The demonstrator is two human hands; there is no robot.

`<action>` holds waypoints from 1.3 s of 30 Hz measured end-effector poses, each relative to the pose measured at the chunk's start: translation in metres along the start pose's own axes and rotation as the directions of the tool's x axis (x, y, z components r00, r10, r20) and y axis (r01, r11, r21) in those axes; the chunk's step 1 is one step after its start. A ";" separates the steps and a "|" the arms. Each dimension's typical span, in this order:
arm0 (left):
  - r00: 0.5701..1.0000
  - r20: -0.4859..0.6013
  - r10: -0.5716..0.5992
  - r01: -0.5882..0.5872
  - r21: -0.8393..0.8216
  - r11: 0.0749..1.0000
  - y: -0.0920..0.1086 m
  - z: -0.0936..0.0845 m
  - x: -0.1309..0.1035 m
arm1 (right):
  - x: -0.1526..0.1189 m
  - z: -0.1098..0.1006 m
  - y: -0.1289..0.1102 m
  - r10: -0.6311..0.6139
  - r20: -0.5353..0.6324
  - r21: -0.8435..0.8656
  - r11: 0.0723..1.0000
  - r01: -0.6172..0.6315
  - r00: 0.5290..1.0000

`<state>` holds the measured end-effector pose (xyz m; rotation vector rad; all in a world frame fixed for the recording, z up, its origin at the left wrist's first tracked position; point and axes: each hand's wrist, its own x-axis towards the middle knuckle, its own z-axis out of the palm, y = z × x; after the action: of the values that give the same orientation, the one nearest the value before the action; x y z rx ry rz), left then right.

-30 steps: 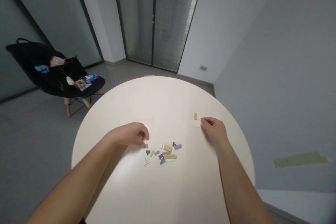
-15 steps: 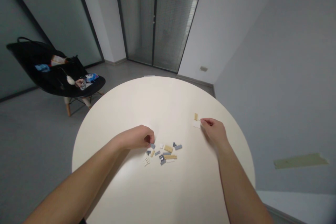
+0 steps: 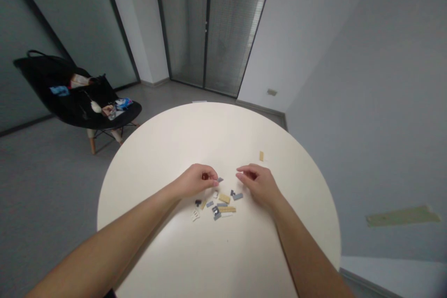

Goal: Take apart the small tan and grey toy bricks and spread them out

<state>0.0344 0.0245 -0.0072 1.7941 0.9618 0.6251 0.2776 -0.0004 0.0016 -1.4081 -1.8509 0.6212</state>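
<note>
My left hand (image 3: 199, 179) is closed in a pinch above the table, with a small grey toy brick (image 3: 220, 179) at its fingertips. Facing it from the right is my right hand (image 3: 257, 180), thumb and forefinger apart and nothing visible between them. Below the hands lies a loose group of building bricks: a tan plate (image 3: 224, 198), a long tan piece (image 3: 226, 209), a grey brick (image 3: 238, 196), dark grey pieces (image 3: 215, 211) and a white slotted piece (image 3: 195, 215). Beyond my right hand, a small tan brick (image 3: 261, 156) lies apart, with a faint white piece beside it.
The bricks lie on a round white table (image 3: 167, 251). A black chair (image 3: 45, 88) with a bag and several items on it stands at the left. The wall (image 3: 384, 149) is close on the right, and glass doors (image 3: 206, 28) stand behind the table.
My left hand has lifted the grey brick from the group and moved right. My right hand has come left, away from the separate tan brick, and its fingertips have parted.
</note>
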 end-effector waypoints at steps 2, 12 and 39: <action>1.000 -0.004 0.002 -0.002 -0.055 0.999 -0.003 0.006 0.002 | -0.003 0.010 -0.013 -0.048 0.080 0.039 0.998 0.045 0.996; 1.000 -0.017 0.021 -0.022 -0.073 0.997 -0.007 0.016 0.004 | -0.003 0.021 -0.021 -0.070 0.164 0.062 0.996 0.061 0.984; 1.000 0.015 -0.014 0.014 0.006 1.000 -0.006 0.010 0.005 | 0.008 -0.022 0.007 0.289 -0.132 0.274 0.930 -0.246 0.948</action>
<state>0.0423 0.0248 -0.0162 1.7936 0.9667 0.5998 0.2983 0.0081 0.0119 -1.5008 -1.4000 0.8166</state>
